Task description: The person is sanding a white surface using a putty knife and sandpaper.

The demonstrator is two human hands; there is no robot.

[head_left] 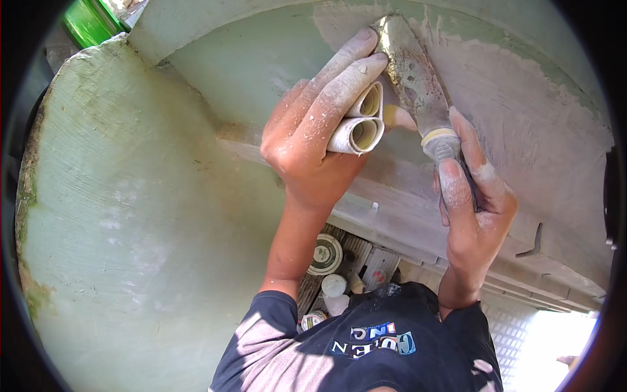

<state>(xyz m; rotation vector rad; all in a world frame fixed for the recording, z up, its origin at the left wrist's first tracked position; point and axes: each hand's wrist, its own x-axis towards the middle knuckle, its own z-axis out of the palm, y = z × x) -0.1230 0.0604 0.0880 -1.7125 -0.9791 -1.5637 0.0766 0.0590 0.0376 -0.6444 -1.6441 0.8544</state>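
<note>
My right hand [475, 202] is wrapped round the handle of a putty knife [417, 85], whose worn blade points up and away. My left hand [305, 127] holds a rough sheet rolled into two tubes [356, 134], perhaps sandpaper, between thumb and palm. Its two foremost fingers stretch out to the left edge of the blade near the tip. Pale dust coats the fingers of both hands. Behind the blade is a pale green curved surface [255, 59] with a pinkish-grey smoothed patch [516, 111]. Whether the blade touches that surface I cannot tell.
A large pale green curved panel [150, 215] with a rough edge fills the left. Below my arms are a round lidded can [324, 255] and a white-lidded tub [334, 285] on slats. A dark bent bracket [532, 243] sticks out at right; something bright green [91, 23] stands top left.
</note>
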